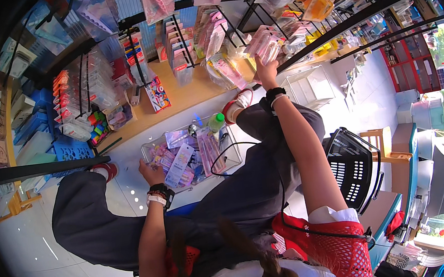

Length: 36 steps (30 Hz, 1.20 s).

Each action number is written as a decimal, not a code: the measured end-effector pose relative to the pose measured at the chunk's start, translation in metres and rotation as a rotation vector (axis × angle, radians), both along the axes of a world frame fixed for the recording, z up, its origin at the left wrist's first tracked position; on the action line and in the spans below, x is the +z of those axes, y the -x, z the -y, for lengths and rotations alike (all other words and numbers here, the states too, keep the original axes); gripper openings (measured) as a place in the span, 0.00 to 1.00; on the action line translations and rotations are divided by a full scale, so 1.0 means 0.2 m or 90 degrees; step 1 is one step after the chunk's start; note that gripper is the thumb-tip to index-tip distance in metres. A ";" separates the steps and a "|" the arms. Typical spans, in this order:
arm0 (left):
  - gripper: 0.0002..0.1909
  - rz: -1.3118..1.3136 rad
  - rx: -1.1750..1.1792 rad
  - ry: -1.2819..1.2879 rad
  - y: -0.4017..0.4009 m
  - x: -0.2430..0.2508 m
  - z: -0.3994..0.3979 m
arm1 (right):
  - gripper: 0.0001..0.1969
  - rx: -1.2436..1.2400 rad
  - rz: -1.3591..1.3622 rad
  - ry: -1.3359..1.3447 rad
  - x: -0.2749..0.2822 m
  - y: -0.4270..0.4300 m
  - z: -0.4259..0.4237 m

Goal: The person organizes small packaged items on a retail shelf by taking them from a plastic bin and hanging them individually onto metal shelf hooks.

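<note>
My right hand [267,73] reaches up to the display hooks and has its fingers on a pink blister pack [266,46] among similar hanging packs. At the left end of a clear plastic basket [231,166] on the floor is my left hand [152,173]; its grip is partly hidden. Several pink and purple stationery packs fill the basket, with a pale lilac card pack [180,165] on top. Pink packs of pens [210,150] lie to its right. A bottle with a green cap [216,121] rests at the basket's far right corner.
A wooden shelf [189,97] runs ahead below hanging stationery, with a black rail [356,23] at the right. Behind my right arm stands a black shopping basket [351,169]. An empty white wire basket [309,84] sits beyond my knee. A black cable [283,197] crosses my lap.
</note>
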<state>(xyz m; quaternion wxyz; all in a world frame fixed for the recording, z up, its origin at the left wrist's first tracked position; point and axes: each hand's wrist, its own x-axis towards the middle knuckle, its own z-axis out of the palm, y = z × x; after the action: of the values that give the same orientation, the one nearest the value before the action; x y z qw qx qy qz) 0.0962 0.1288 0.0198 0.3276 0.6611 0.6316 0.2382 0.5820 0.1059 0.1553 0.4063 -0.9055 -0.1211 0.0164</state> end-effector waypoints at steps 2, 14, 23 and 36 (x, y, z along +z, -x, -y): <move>0.36 0.053 0.004 -0.001 -0.03 0.06 0.00 | 0.39 0.046 0.048 0.023 0.01 -0.05 0.00; 0.37 0.160 -0.132 -0.180 -0.17 0.54 -0.03 | 0.67 -0.020 -0.008 0.240 0.02 0.01 -0.04; 0.41 0.353 -0.181 -0.139 -0.26 0.72 -0.01 | 0.32 0.889 -0.077 0.029 0.06 1.26 0.15; 0.17 0.678 -0.204 0.502 -0.25 0.63 0.00 | 0.15 0.648 -0.798 -0.140 0.06 1.29 0.11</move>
<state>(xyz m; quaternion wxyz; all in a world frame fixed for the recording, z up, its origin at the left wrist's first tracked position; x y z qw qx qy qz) 0.1457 0.1292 0.1461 0.8415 0.3703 0.3181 0.2316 0.3242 0.0847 0.1671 0.4280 -0.5169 -0.2688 0.6909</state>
